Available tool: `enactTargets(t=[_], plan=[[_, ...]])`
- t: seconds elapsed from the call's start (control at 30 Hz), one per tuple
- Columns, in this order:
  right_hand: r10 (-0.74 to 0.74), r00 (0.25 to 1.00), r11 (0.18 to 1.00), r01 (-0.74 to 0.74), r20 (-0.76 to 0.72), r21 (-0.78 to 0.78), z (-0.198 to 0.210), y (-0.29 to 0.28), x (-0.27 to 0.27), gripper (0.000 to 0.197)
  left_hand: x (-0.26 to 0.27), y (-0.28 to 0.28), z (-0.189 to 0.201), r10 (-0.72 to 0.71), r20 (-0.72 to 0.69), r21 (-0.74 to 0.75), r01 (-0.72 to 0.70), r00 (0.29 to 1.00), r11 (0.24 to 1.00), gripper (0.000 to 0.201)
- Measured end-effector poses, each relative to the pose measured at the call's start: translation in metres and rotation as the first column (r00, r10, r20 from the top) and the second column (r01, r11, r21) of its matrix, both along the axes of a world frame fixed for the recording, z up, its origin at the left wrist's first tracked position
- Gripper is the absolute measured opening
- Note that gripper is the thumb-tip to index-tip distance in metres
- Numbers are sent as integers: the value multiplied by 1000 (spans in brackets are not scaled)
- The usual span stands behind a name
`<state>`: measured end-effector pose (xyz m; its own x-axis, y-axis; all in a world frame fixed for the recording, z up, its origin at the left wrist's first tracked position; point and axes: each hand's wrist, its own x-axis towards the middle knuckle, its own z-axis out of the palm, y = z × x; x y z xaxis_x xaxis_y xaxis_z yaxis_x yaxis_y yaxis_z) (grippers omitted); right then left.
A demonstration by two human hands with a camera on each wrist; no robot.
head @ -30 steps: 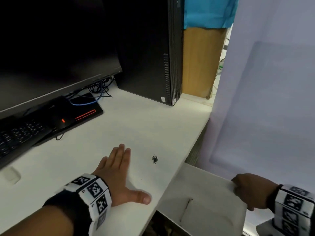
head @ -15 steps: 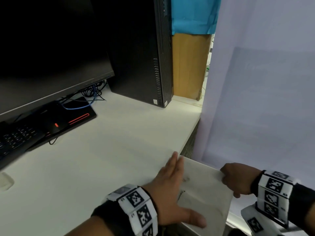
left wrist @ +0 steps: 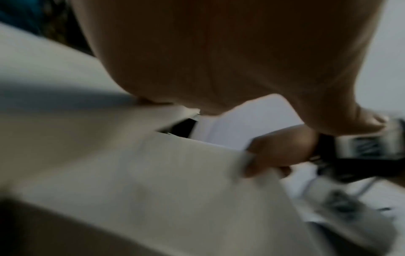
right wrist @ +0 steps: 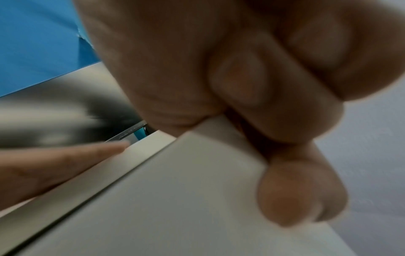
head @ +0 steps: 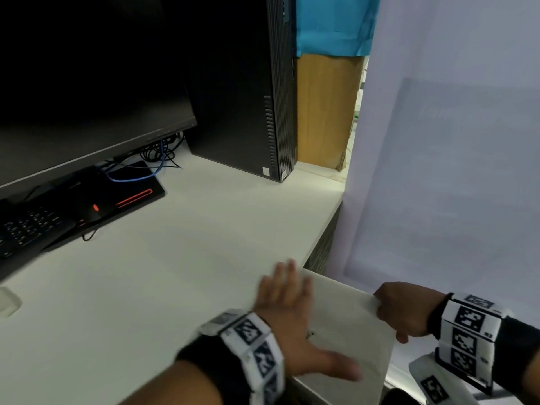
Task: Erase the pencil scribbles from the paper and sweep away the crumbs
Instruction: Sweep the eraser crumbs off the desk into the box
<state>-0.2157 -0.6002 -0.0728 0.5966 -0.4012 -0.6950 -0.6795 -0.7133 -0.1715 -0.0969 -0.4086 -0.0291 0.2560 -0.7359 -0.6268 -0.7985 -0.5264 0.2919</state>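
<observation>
Our flat left hand (head: 289,325) sweeps crumbs (head: 310,334) onto the paper (head: 350,331) our right hand (head: 406,309) pinches; keep it level.

White desk (head: 181,258), edge running along the right. On it: black keyboard (head: 26,229) at 9 o'clock, monitor base (head: 128,194) with a red strip at 10 o'clock, cable tangle (head: 157,159) behind it, black computer tower (head: 248,92) upright at 12 o'clock. Small pale item (head: 7,302) at far left; too blurred to identify.

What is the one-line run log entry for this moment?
left hand: flat, over desk edge | right hand: grips white paper sheet beside white desk
</observation>
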Motion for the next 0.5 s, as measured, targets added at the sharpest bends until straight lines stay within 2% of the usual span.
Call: enactTargets(t=[0.07, 0.1, 0.13, 0.2, 0.27, 0.33, 0.4, 0.5], plan=[[37, 999, 999, -38, -22, -16, 0, 2, 3, 19, -16, -11, 7, -20, -177, -71, 8, 984, 997, 132], [53, 998, 998, -53, -29, -29, 1, 2, 4, 20, -14, -11, 12, 0, -216, -125, -27, 976, 992, 124], [60, 998, 997, -62, -32, -38, 1, 3, 5, 22, -3, -8, 16, 26, -203, -195, -67, 979, 978, 119], [57, 998, 997, -58, -24, -41, 1, 2, 6, 24, 31, 5, 21, 118, -71, -263, -132, 990, 956, 123], [44, 999, 999, -45, -18, -23, -1, 0, 5, 22, 71, 22, 25, 182, 139, -138, -163, 974, 977, 150], [65, 998, 998, -66, -22, -10, -1, 1, 5, 18, 102, 39, 26, 146, 337, 96, -188, 930, 977, 170], [96, 995, 995, -96, -37, -14, 0, 2, 6, 11, 118, 48, 23, 106, 412, 242, -221, 905, 945, 167], [96, 995, 995, -96, -32, -8, -2, 2, 5, 8, 110, 37, 17, 170, 372, 219, -264, 913, 939, 151]])
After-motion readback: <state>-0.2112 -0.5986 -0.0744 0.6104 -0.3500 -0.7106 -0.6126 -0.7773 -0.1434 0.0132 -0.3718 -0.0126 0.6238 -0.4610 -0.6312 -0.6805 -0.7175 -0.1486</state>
